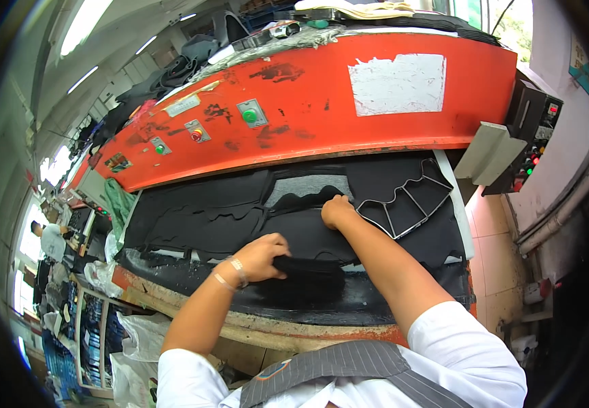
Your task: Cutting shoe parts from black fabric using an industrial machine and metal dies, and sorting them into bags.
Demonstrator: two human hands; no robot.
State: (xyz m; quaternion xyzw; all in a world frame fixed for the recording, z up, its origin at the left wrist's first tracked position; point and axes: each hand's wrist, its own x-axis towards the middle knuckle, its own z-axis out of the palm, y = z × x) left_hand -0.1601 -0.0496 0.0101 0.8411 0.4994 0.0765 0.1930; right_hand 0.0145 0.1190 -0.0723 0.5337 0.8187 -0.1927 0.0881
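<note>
Black sheet material [199, 204] covers the bed of a large red press, marked with wavy cut outlines. My right hand [337, 211] is closed at the wavy edge of a black fabric piece [308, 201], beside a grey patch [311, 185] where the black layer is lifted off. My left hand [259, 258] is nearer to me, its fingers and thumb curled around the end of a dark, flat black piece [308, 270]; black on black, its outline is hard to make out. To the right of my right hand lies a metal cutting die [403, 205] with a wavy frame and cross bars.
The red press beam [294, 102] spans the back, carrying green buttons [249, 115] and a red one [197, 134]. A control box [529, 136] with lights stands at the right. Plastic bags [141, 336] and a rack [94, 340] are at the lower left. Another person [53, 241] is far left.
</note>
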